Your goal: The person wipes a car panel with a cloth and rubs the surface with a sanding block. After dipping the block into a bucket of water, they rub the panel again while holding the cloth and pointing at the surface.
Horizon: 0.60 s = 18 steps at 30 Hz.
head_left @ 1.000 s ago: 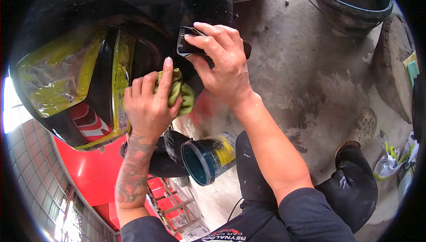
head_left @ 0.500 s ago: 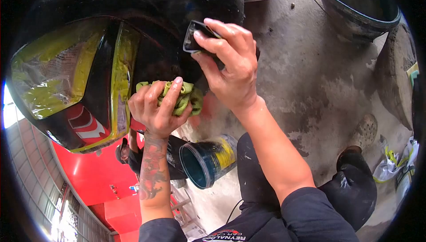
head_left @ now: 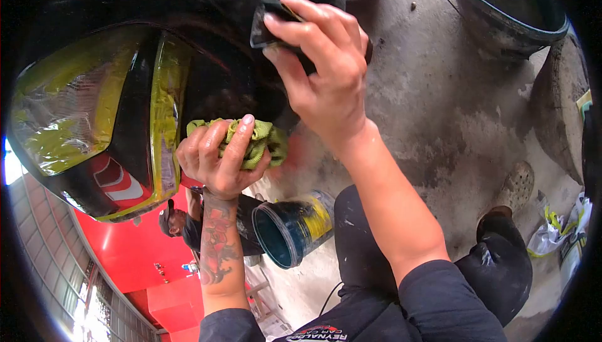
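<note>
Under left hand [head_left: 221, 161], bunched green cloth [head_left: 256, 149]; within right hand [head_left: 331, 69], dark block [head_left: 261, 31].

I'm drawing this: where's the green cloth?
In the head view, the green cloth is left of centre, in the left hand, pictured above the yellow-marked bucket.

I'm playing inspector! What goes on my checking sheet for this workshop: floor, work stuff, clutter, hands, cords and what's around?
Surface: concrete floor, patchy with dark stains.
Job's things: green cloth, black block, black car with yellow tape.
Clutter: large bucket, small bucket, plastic bag.
Hands: left hand grips the cloth; right hand grips the block.
Cables: one thin dark cord, ends unclear.
Surroundings: red wall; another person, partly hidden by the left arm.
</note>
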{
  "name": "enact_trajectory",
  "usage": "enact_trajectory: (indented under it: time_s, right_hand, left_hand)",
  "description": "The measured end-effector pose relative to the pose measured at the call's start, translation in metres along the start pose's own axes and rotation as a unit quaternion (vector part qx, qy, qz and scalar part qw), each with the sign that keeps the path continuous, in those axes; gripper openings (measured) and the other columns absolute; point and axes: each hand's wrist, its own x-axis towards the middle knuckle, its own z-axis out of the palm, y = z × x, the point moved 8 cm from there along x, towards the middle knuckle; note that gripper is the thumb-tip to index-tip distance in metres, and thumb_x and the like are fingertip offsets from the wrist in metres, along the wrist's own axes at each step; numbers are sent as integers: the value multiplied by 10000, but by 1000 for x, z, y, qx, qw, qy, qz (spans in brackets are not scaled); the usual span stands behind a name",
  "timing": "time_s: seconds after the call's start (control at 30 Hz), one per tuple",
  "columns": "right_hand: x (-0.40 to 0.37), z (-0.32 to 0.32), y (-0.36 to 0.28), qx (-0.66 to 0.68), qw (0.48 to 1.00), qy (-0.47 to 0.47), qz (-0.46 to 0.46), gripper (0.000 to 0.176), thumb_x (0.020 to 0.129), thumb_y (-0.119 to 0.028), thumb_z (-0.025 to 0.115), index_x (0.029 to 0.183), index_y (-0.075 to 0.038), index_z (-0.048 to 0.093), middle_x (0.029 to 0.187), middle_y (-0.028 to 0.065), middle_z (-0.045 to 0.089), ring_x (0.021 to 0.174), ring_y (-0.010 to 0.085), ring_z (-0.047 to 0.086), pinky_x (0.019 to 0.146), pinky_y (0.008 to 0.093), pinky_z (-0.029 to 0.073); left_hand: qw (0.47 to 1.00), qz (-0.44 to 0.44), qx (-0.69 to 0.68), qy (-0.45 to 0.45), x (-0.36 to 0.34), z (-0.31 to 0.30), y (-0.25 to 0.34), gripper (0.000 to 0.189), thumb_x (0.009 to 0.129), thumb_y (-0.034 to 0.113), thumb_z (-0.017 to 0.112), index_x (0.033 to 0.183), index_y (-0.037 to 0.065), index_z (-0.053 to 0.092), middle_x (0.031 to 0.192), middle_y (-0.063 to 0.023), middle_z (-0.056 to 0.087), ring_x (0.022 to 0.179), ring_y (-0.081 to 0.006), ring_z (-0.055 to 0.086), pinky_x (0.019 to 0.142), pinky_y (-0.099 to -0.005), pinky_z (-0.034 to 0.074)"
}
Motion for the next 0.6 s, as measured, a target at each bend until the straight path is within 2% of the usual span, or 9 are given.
enact_trajectory:
  time_s: [0.1, 0.2, 0.33, 0.6]
  right_hand:
    - [-9, 0, 3, 14, 1000, -10, 12, 331, 802, -124, 829, 1123, -180, 770, 1300, 34, 720, 1199, 291, 632, 1069, 493, 392]
    - [-30, -5, -4, 19, 998, -39, 35, 307, 827, -121, 811, 1118, -211, 773, 1379, -1, 708, 1261, 277, 618, 1176, 511, 304]
    - [-14, -1, 1, -9, 999, -44, -2, 309, 835, -127, 807, 1125, -227, 774, 1363, -3, 713, 1269, 272, 613, 1192, 520, 279]
    - [-34, -3, -4, 5, 998, -38, 39, 287, 841, -136, 803, 1116, -215, 781, 1380, 7, 709, 1268, 284, 611, 1178, 540, 294]
  left_hand:
    - [1000, 1, -2, -4, 2, -1, 0, 485, 733, 435, 871, 1187, 268, 826, 1129, 23, 660, 1011, -221, 629, 915, -406, 469]
    - [1000, 0, -2, -1, 0, 0, 0, 480, 737, 434, 872, 1185, 268, 826, 1120, 22, 661, 1005, -224, 631, 915, -407, 469]
    - [1000, -1, -3, 14, 2, 0, 0, 477, 739, 435, 873, 1184, 270, 826, 1119, 22, 659, 1003, -222, 631, 914, -407, 469]
    - [1000, -5, -11, 17, -1, 0, -1, 468, 741, 423, 865, 1180, 265, 828, 1115, 19, 659, 1006, -226, 629, 912, -408, 471]
